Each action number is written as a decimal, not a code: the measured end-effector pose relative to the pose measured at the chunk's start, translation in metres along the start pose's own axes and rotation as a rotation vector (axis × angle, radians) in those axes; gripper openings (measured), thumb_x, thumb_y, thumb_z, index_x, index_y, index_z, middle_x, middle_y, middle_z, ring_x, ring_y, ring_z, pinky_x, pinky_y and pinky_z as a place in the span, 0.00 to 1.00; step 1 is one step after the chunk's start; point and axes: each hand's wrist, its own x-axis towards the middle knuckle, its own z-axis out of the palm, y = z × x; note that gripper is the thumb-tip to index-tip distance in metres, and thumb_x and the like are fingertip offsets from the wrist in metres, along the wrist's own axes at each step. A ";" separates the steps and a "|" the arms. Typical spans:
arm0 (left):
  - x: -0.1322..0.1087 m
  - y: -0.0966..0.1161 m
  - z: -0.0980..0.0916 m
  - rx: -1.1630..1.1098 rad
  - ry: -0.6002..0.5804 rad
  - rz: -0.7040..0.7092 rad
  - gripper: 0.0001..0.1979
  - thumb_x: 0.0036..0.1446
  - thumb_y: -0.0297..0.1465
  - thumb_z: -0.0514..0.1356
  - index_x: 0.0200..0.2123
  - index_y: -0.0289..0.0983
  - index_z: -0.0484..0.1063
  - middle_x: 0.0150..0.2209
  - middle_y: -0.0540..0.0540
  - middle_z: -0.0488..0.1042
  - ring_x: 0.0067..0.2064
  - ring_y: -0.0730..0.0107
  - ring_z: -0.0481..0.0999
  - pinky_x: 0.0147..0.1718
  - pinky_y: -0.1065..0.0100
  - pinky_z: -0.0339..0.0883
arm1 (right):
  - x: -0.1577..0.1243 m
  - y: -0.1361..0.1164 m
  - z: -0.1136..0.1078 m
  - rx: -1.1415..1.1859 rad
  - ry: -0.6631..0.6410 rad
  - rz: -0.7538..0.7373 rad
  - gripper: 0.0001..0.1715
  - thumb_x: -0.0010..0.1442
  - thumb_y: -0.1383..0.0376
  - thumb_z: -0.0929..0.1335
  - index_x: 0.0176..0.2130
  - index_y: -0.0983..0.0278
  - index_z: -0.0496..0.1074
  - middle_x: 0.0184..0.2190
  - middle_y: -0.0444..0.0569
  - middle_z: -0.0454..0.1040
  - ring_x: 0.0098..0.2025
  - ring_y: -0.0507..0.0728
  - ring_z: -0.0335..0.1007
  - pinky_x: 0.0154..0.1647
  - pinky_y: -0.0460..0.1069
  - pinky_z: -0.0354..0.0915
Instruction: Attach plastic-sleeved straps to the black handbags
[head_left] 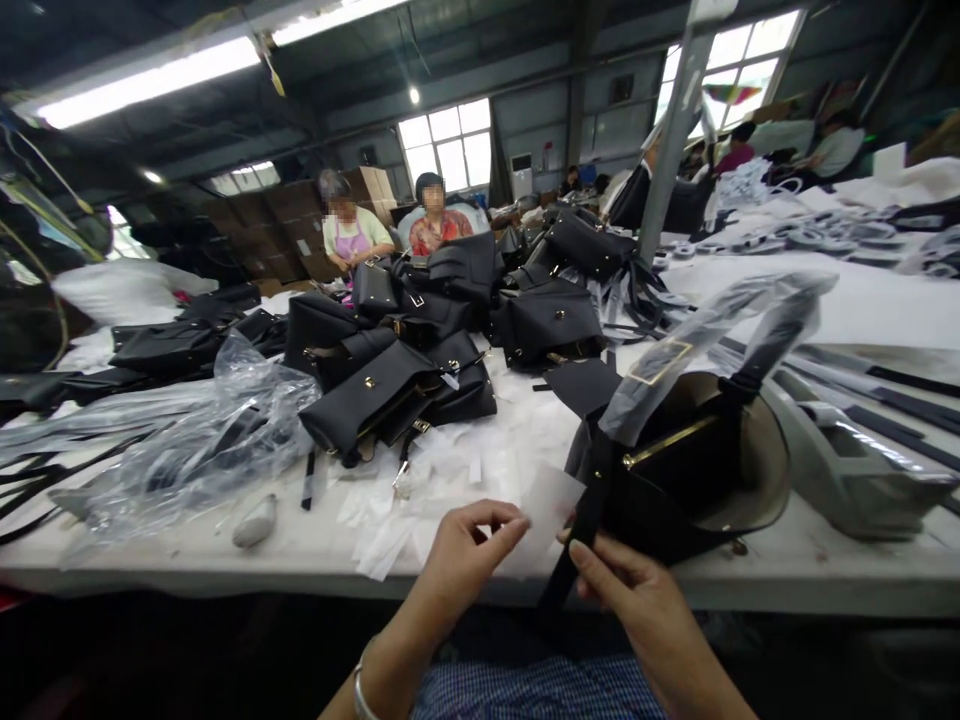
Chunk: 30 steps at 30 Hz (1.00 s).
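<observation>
honestly this table (825, 592) is packed lol, whitish top with a heap of black bags (367, 395) around the middle, crumpled clear plastic (259, 385) left of that, small grey lump (256, 520) near the front edge, loose white paper scraps (435, 460), an open black bag (660, 500) and dark straps (911, 395) over right

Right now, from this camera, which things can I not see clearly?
All in the head view:
Black bag, its depths: lost in shadow.
Right hand, some fingers: behind the black strap.
Left hand: blur leaves unclear whether it grips the white sheet.
Clear plastic, part of its contents: hidden by creases and glare.
</observation>
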 end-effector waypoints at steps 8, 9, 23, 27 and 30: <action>-0.014 0.006 0.026 -0.163 0.039 0.052 0.14 0.55 0.37 0.66 0.44 0.40 0.81 0.46 0.44 0.82 0.48 0.57 0.79 0.49 0.63 0.70 | -0.001 -0.001 -0.001 -0.121 -0.048 -0.035 0.21 0.57 0.49 0.72 0.34 0.65 0.82 0.22 0.42 0.68 0.27 0.53 0.63 0.31 0.46 0.60; -0.012 0.009 0.028 -0.196 0.046 0.051 0.12 0.57 0.38 0.65 0.41 0.39 0.82 0.42 0.44 0.83 0.46 0.58 0.80 0.49 0.63 0.70 | -0.002 -0.002 -0.001 -0.131 -0.055 -0.046 0.21 0.57 0.50 0.72 0.31 0.65 0.81 0.22 0.43 0.68 0.28 0.53 0.63 0.31 0.46 0.60; -0.046 -0.023 0.007 -0.108 0.204 -0.073 0.09 0.50 0.36 0.70 0.28 0.36 0.80 0.29 0.46 0.82 0.34 0.64 0.79 0.37 0.68 0.71 | -0.008 -0.006 -0.004 0.252 0.027 0.054 0.19 0.48 0.53 0.78 0.37 0.62 0.83 0.36 0.51 0.79 0.26 0.49 0.62 0.25 0.44 0.63; -0.054 -0.032 0.009 -0.114 0.203 -0.091 0.08 0.48 0.35 0.71 0.27 0.36 0.80 0.29 0.46 0.82 0.33 0.65 0.79 0.36 0.68 0.71 | -0.006 -0.010 0.004 0.345 0.076 0.002 0.15 0.49 0.55 0.78 0.36 0.59 0.83 0.40 0.50 0.80 0.25 0.48 0.64 0.25 0.43 0.66; -0.058 -0.035 0.011 -0.128 0.160 -0.122 0.08 0.49 0.35 0.71 0.28 0.36 0.81 0.30 0.45 0.82 0.32 0.65 0.79 0.34 0.68 0.71 | -0.005 -0.012 0.008 0.383 0.112 -0.028 0.13 0.51 0.56 0.78 0.37 0.58 0.83 0.40 0.48 0.80 0.26 0.47 0.64 0.26 0.42 0.67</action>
